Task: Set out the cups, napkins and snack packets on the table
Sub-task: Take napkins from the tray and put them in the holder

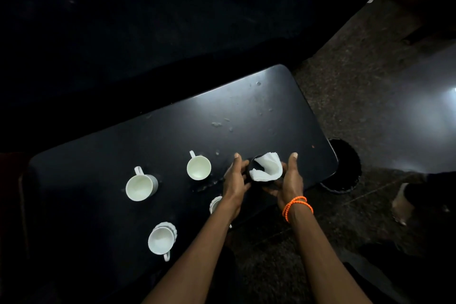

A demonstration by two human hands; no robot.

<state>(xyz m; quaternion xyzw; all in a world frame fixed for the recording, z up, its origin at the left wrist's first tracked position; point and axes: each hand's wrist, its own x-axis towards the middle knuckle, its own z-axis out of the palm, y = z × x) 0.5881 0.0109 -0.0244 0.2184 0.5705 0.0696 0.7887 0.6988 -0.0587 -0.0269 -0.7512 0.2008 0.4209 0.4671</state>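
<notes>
On the dark table (172, 136) stand several white cups: one at the left (140, 186), one in the middle (199, 168), one near the front edge (161, 239), and one partly hidden under my left forearm (215, 203). A black round holder (254, 165) with white napkins (267, 167) rolled inside sits near the table's right front edge. My left hand (235, 179) cups the holder's left side. My right hand (290, 180), with orange bead bracelets on the wrist, cups its right side. No snack packets are in view.
A dark round bin (344, 168) stands on the floor just past the table's right end. A person's foot (402, 202) is on the speckled floor at the right. Crumbs or smears mark the table's far right part. A dark sofa fills the background.
</notes>
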